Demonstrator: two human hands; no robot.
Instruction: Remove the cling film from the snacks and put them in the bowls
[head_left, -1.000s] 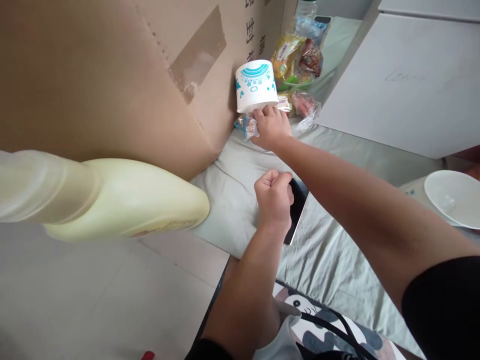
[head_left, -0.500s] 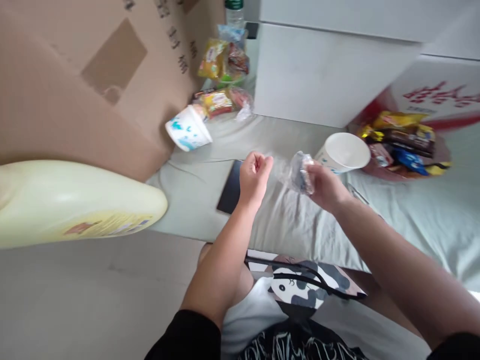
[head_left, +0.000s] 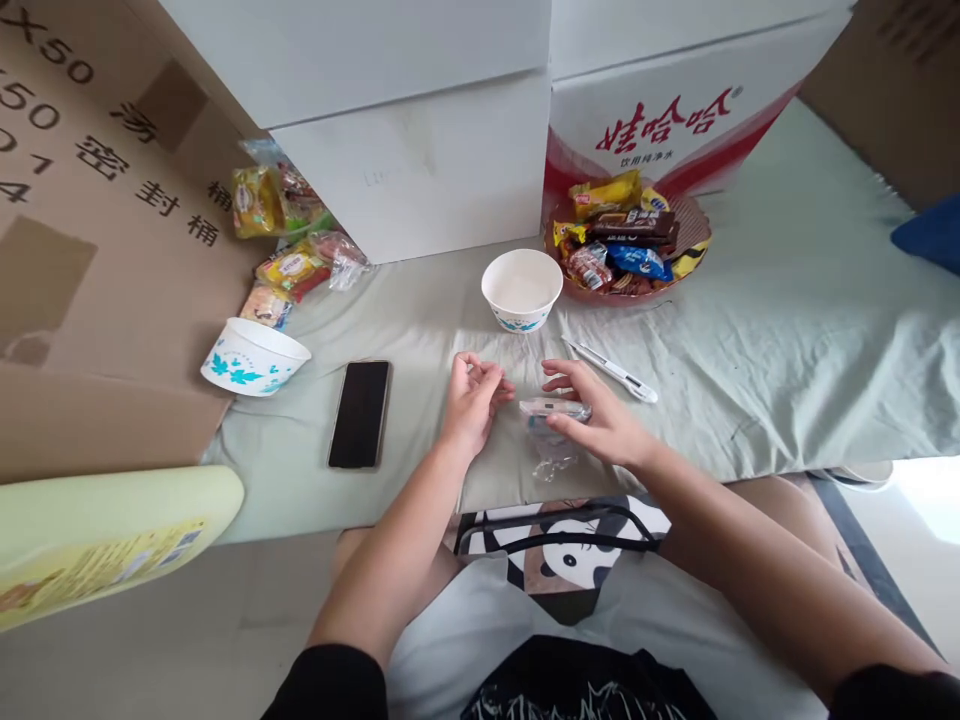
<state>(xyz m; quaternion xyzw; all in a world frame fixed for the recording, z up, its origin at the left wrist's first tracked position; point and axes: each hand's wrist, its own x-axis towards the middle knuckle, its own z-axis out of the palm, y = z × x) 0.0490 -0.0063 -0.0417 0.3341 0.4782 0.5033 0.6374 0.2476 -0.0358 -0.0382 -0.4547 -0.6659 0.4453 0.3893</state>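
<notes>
My right hand (head_left: 596, 415) holds a small packet in clear plastic wrap (head_left: 555, 408) between thumb and fingers, low over the cloth. The wrap's crinkled end hangs toward me, and what is inside is hard to make out. To its left, my left hand (head_left: 476, 400) is loosely curled, fingers partly apart, with nothing visible in it. Just beyond both hands stands a white paper bowl with blue leaf prints (head_left: 522, 290). A slim white pen-like tool (head_left: 613, 370) lies right of the bowl, near my right fingers.
Wrapped snacks fill a reddish dish (head_left: 694, 225) before the white boxes (head_left: 450, 170). A dark phone (head_left: 360, 414) lies left. Another paper bowl (head_left: 255, 360) tilts by more snack packets (head_left: 292, 265) and the cardboard box (head_left: 90, 290). A pale yellow bottle (head_left: 120, 530) juts in lower left.
The view has swung right. Both hands are now nearer the table's front edge, with the packet still in my right hand. My left hand has loosened from a tight curl, and the phone is uncovered.
</notes>
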